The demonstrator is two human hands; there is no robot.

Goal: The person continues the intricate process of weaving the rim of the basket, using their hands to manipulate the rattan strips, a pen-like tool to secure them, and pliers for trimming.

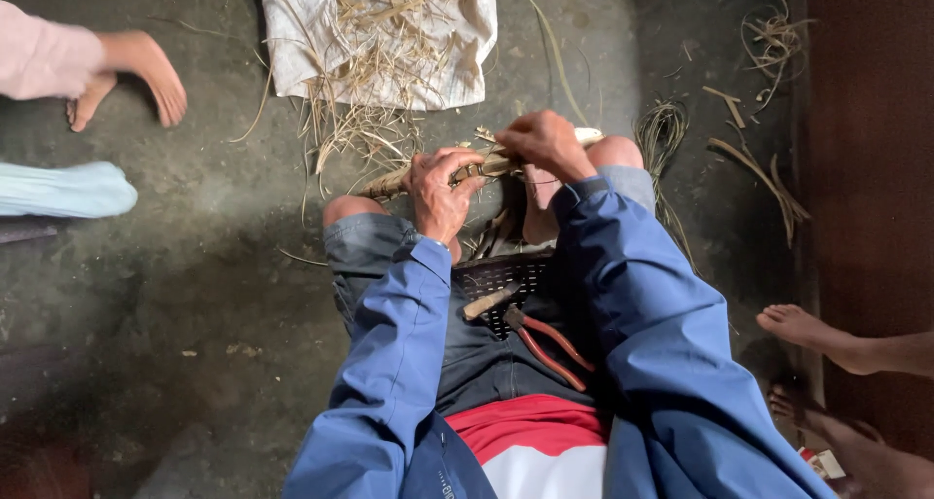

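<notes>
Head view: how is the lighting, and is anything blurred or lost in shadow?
Head view: soft daylight falls on the left hand, the right hand and the pale fibre bundle they grip; the red-handled pliers read sharply; the right edge and lower-left floor sink into shadow.

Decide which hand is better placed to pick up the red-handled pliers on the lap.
Probably the right hand: the pliers lie on its side of the lap, beneath that sleeve. The left hand has its grip on the cane bundle.
</notes>
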